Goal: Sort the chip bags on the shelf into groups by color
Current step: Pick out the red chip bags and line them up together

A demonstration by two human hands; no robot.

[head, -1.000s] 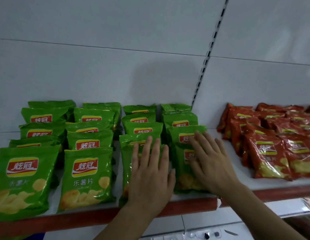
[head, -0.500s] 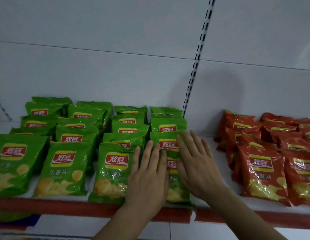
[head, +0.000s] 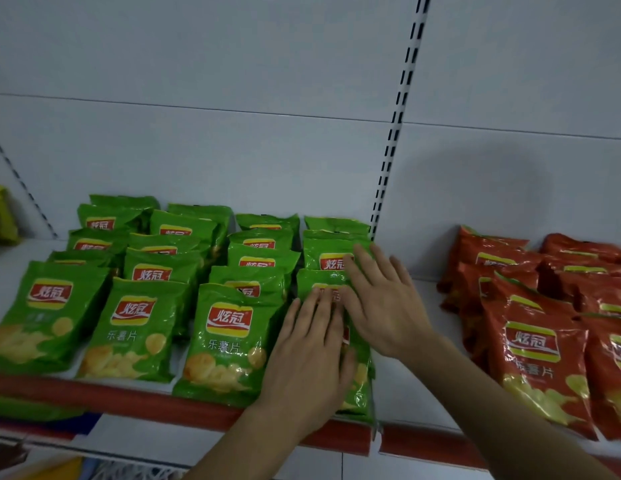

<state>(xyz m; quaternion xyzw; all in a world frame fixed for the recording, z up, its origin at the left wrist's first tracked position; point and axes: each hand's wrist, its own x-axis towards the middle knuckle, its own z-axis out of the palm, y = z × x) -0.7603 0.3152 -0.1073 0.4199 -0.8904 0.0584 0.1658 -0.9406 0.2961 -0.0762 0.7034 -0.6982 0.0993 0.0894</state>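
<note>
on the shelf (head: 399, 386), both my left hand (head: 307, 358) and right hand (head: 382, 306) press flat, fingers straight, squaring the rightmost green bags (head: 331, 258); next, probably tidy the red bags (head: 531, 344).

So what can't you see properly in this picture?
- Head view: the front green foil chip bag in the rightmost green row is mostly covered by both hands, left and right.
- The red foil chip bags are cut off by the right edge.
- A yellow packet is cut off at the left edge.
</note>
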